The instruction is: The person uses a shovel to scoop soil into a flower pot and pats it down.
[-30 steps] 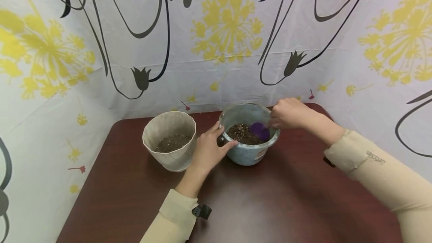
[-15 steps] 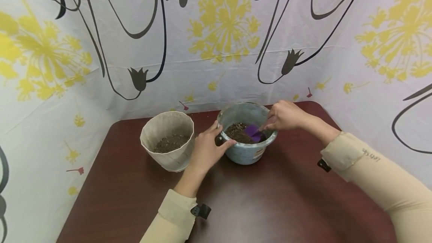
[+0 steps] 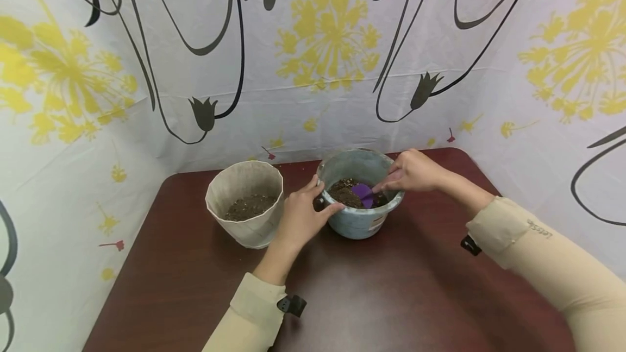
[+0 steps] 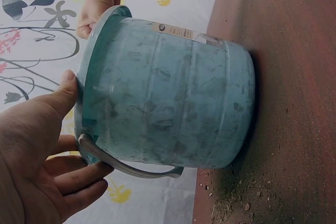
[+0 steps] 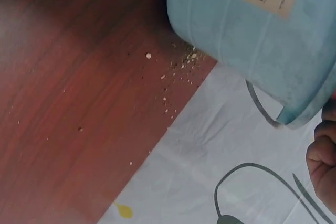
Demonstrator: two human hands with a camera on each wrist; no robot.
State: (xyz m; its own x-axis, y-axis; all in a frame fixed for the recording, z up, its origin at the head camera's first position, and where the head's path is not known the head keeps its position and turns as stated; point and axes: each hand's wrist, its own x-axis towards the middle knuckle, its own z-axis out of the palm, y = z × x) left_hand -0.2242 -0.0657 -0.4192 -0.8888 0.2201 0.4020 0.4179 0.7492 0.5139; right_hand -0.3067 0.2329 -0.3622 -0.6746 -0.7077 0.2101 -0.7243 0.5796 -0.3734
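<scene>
On the glossy, dark red-brown worktop [image 3: 371, 297], the round pale-blue plastic bucket [image 3: 357, 227] stands upright; it could skid or tip if digging pushes harder than the left hand [image 3: 300, 215] can resist, since that hand holds only the rim, its fingers bent about it. The off-white faceted pot [image 3: 251, 235], soil low inside, stands just beside that hand — a careless sideways swing might knock it. The right hand [image 3: 414, 171] reaches over the bucket's right rim, fingers curled on the purple scoop [image 3: 362, 194], which sits inside against dark, crumbly soil [image 3: 344, 195]; its handle is mostly hidden, so how firm the grip is I cannot tell, and a loose one could let it twist. An overfull load or a clipped rim would likely shed soil, adding to the pale crumbs [image 5: 191, 56] by the bucket's base.
</scene>
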